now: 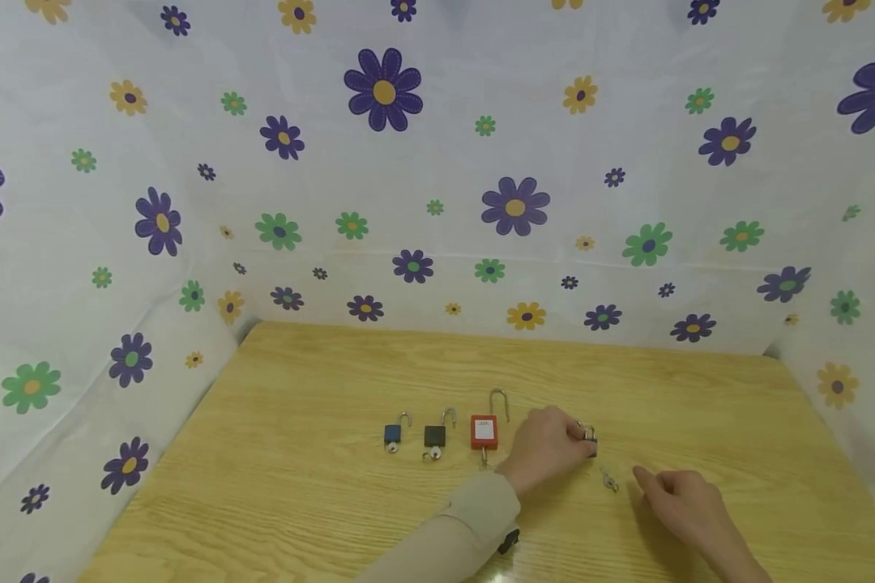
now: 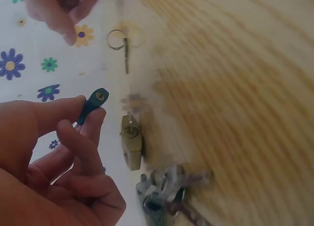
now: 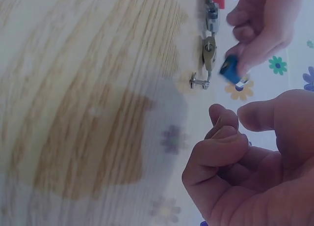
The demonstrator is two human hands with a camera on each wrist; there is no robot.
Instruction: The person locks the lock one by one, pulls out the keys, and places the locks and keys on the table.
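My left hand (image 1: 547,445) pinches a small blue padlock (image 2: 93,104) between thumb and fingers, its keyhole face showing in the left wrist view. Just beyond it in that view lies a brass padlock (image 2: 131,142), which the left hand hides in the head view. A loose key (image 1: 608,480) with a ring lies on the table between both hands. To the right of this key is my right hand (image 1: 685,506), fingers loosely curled with nothing between them. The right wrist view shows its thumb (image 3: 257,115) close to the fingertips.
Left of the hands stand in a row a blue padlock (image 1: 392,435), a black padlock (image 1: 434,436) and a red padlock (image 1: 484,441), shackles raised and keys at their bottoms. A flowered sheet (image 1: 437,162) walls the wooden table (image 1: 299,502) at the back and sides.
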